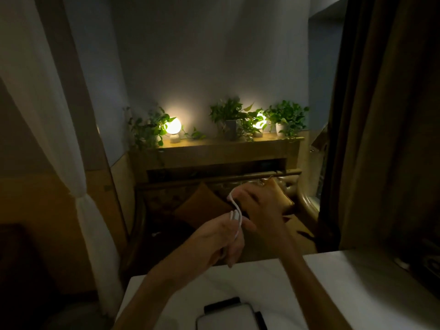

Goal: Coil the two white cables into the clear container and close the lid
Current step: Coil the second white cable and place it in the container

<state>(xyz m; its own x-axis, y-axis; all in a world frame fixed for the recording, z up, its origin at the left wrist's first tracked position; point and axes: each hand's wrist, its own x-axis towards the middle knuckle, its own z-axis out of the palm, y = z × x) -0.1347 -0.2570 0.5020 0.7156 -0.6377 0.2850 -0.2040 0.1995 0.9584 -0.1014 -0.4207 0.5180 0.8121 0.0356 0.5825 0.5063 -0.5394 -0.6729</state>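
Note:
Both my hands are raised above the far edge of a white table (333,282). My left hand (221,241) pinches looped strands of a white cable (238,216) between its fingers. My right hand (259,210) is closed around the same cable a little higher, where the loops curve up to its fingers. The clear container (226,317) with dark latches sits on the table at the bottom edge of the view, under my forearms, with its lid on. Only one bundle of cable shows; I cannot tell a second cable apart from it.
The room is dim. Beyond the table stands a dark wooden sofa with brown cushions (202,206). A shelf (226,144) behind it carries two glowing lamps and potted plants. A white curtain (71,163) hangs at left, a dark curtain (381,139) at right.

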